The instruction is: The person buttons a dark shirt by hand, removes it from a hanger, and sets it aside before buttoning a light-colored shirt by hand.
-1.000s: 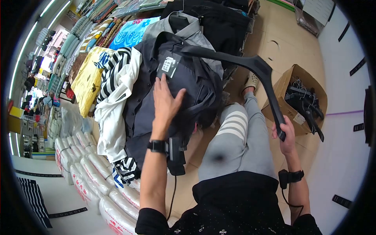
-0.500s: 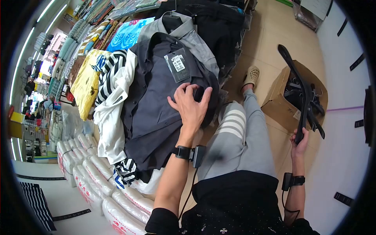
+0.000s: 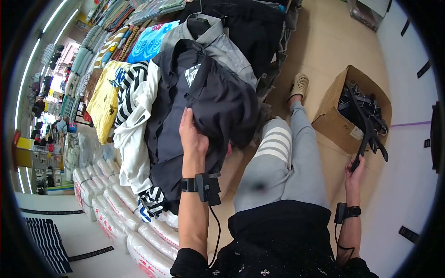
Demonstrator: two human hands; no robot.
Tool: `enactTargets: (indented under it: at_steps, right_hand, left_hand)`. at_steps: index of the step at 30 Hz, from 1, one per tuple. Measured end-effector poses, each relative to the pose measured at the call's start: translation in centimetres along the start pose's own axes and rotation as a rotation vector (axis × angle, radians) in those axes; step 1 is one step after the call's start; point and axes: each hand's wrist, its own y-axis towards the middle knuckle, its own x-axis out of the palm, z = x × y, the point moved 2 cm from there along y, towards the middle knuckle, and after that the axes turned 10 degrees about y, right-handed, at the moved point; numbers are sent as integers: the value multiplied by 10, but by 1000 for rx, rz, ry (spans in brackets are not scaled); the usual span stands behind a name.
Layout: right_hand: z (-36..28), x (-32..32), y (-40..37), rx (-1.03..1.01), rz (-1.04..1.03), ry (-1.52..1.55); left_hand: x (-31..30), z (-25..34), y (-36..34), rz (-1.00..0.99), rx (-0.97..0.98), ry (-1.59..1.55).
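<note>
A dark grey button-up shirt (image 3: 169, 120) lies on the clothes pile, its collar pointing away from me. My left hand (image 3: 193, 139) grips the edge of its front, fingers together and partly hidden by the cloth. The raised fabric partly covers a white-labelled tag (image 3: 192, 74) near the collar. Off to the right, my right hand (image 3: 356, 172) is closed around one end of a black clothes hanger (image 3: 366, 125). That hanger slants over a cardboard box (image 3: 331, 113) holding several more black hangers with metal hooks.
A light grey shirt (image 3: 220, 41) on a hanger lies beyond the dark one. White and striped garments (image 3: 134, 125) and a yellow one (image 3: 104, 104) lie to the left. Plastic-wrapped white bundles (image 3: 111, 217) are stacked at lower left. A white wall (image 3: 412, 194) stands on the right.
My left hand has moved left from beside the tag and taken hold of the shirt's front edge, folding cloth over the tag. The hanger in my right hand has dipped lower over the box.
</note>
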Motion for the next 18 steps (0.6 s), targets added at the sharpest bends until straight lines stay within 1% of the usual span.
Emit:
enactTargets:
  at_steps: [2,8,10,12,15,18]
  right_hand:
    - [4,2,0,2,-8,-4]
    - [3,3,0,-12,-47,-109]
    - [5,0,-1,-20,-74,-123]
    - [8,-3,2,-21,-46,-139]
    - [11,-11,10,-61,-6,-190]
    - [11,-20,17,-103,25,-208]
  left_hand:
    - [-5,10,-4,42,5,96]
    - [-15,29,-5,22,-126,157]
    - [-19,34,-4,-31,-70,197]
    - [-21,41,-2,-85,-31,242]
    - [-21,50,0,-112,-37,312]
    - [-28,61,5,-76,-13,386]
